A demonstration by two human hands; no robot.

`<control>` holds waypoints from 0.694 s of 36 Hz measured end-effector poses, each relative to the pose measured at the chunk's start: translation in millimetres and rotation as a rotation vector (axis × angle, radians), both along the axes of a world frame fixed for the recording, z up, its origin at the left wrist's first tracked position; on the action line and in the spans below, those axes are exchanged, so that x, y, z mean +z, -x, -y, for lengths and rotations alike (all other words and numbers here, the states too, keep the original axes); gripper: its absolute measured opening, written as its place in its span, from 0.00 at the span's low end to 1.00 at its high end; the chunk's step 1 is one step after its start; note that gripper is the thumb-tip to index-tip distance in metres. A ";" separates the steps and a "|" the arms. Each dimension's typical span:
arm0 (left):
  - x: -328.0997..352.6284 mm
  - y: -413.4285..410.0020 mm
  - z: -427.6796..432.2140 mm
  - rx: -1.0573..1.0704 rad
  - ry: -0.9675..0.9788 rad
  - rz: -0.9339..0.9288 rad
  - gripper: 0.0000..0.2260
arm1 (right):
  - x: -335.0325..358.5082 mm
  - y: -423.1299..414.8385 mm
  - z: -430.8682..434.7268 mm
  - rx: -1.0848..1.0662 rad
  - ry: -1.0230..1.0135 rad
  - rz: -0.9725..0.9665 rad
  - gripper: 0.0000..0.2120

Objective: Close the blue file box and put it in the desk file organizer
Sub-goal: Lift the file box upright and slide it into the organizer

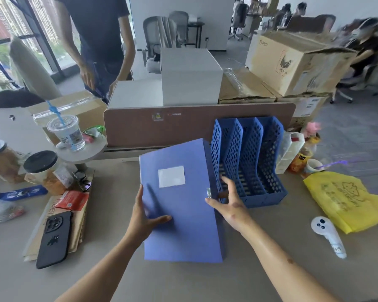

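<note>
Both hands (147, 216) (229, 203) flank the closed blue file box (181, 205).

Two bare forearms enter from bottom edge, no sleeves visible on either. Left hand (145, 216) bare: no glove, ring, watch or wristband seen. Right hand (231, 202) likewise bare, no jewellery seen. Small dark mark on right forearm, partway toward elbow. Fingernails short, unpainted as far as visible. Rest of body out of view.
</note>
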State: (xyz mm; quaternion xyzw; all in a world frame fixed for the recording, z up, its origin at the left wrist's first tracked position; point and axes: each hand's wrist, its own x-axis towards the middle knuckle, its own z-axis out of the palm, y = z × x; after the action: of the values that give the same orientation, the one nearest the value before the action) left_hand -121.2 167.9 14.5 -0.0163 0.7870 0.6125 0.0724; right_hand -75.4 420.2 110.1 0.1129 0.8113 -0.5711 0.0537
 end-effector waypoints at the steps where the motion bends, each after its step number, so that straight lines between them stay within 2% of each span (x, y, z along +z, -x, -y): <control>1: 4.3 3.1 -2.3 -0.018 -0.005 -0.019 0.60 | 7.6 -1.0 -3.1 0.016 -0.022 -0.034 0.37; 4: 19.0 10.5 -13.2 -0.089 0.004 -0.055 0.59 | 25.9 -6.5 -12.3 0.076 -0.110 -0.120 0.41; 9: 35.2 25.2 -38.4 -0.275 0.007 -0.085 0.56 | 48.4 -21.9 -30.6 0.117 -0.233 -0.202 0.42; 16: 67.7 40.3 -98.2 -0.478 -0.064 -0.053 0.58 | 70.6 -55.5 -51.2 -0.094 -0.393 -0.349 0.42; 22: 108.7 55.1 -160.5 -0.489 -0.114 -0.029 0.52 | 76.2 -69.8 -64.9 -0.287 -0.496 -0.479 0.42; 25: 138.0 61.0 -182.9 -0.570 -0.131 0.000 0.50 | 76.0 -63.2 -66.2 -0.370 -0.543 -0.499 0.43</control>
State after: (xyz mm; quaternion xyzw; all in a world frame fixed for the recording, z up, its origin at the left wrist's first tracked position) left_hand -182.1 350.8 152.6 0.2101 0.7186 0.6168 0.2427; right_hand -12.2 486.5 186.1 0.1249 0.8868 -0.3459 -0.2800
